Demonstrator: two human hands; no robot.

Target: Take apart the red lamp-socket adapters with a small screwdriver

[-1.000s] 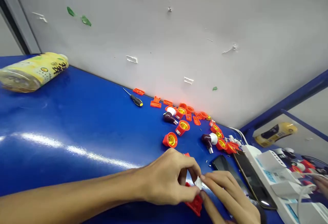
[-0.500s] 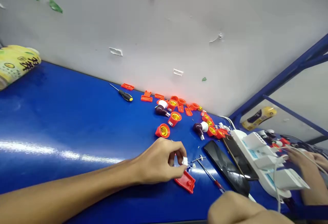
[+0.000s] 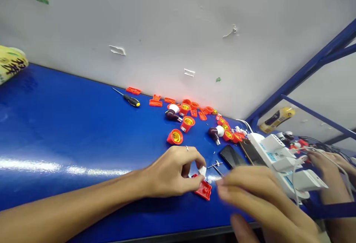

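Over the blue table, my left hand [image 3: 176, 170] pinches a small white plastic block [image 3: 203, 171] between thumb and fingers. Just under its fingertips lies a red plastic shell [image 3: 204, 191], hollow side up. My right hand [image 3: 261, 198] is blurred by motion at the lower right; its fingers look stretched out, the thumb apart, and no object shows in it. Between the hands and a little farther off are a thin metal rod piece with a white bit [image 3: 216, 164] and part of a screwdriver shaft [image 3: 219, 171]. A red lamp socket [image 3: 175, 137] with a brass thread sits beyond my left hand.
More red sockets [image 3: 187, 123], red shells [image 3: 155, 102] and dark plug adapters [image 3: 214, 134] line the wall. A black-and-yellow screwdriver [image 3: 131, 100] lies farther left. A phone [image 3: 232, 156] and a white power strip [image 3: 271, 156] are at right, beside another person's hands [image 3: 324, 165].
My right hand has come up and left from the bottom edge, now covering part of the phone and the screwdriver. My left hand keeps its pinch on the white block. The view has shifted slightly.
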